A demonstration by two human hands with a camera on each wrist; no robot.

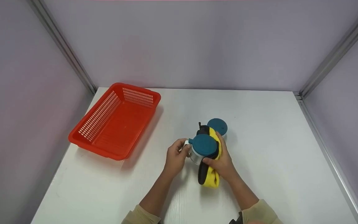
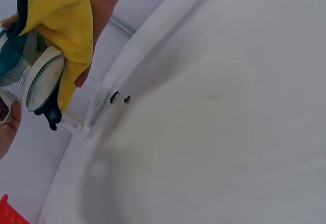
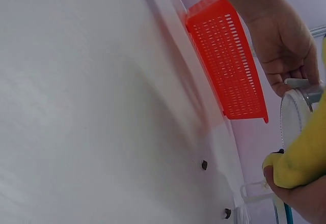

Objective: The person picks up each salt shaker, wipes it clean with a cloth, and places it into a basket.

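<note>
My left hand (image 1: 176, 157) pinches the handle of a clear glass jar (image 1: 195, 158) with a round teal lid (image 1: 204, 145), held above the table. In my right hand (image 1: 225, 163) is a folded yellow and black cloth (image 1: 211, 180), wrapped against the jar's right side. The left wrist view shows the jar's ribbed round bottom (image 2: 46, 81) tilted outward, with the cloth draped beside it. Just behind the hands, a second jar with a teal lid (image 1: 217, 125) stands on the table, partly hidden by the cloth; its clear handle (image 3: 249, 193) shows in the right wrist view.
A red plastic basket (image 1: 124, 124) with slotted walls sits on the left of the white table (image 1: 275, 149). Small dark bits (image 2: 113, 96) appear near the standing jar's base. Pale panels (image 1: 179, 46) enclose the table at the back and sides.
</note>
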